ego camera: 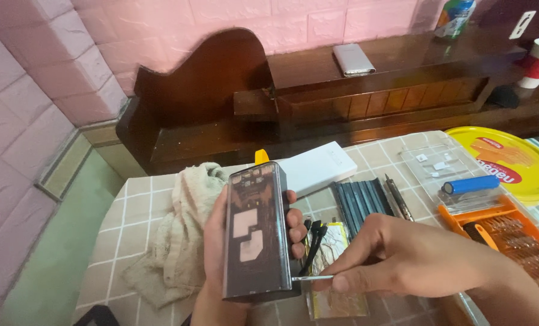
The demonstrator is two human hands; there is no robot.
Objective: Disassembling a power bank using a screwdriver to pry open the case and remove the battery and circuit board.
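Note:
My left hand [218, 253] holds a dark rectangular device [256, 232] upright, with a see-through face showing boards inside. My right hand [396, 256] pinches a thin metal tool [313, 278], and the tool's tip touches the device's lower right edge. Just behind the device lie black tweezers [313, 241] on a clear bag [336, 271] with a flat pack inside.
A beige cloth [176, 235] lies to the left on the checked tabletop [130, 223]. Behind are a white box [318, 166], a dark tool case [360, 202], a blue cylinder [470, 184], an orange bit tray [511, 235] and a yellow round tray [517, 163]. A wooden bed frame [342, 96] stands beyond.

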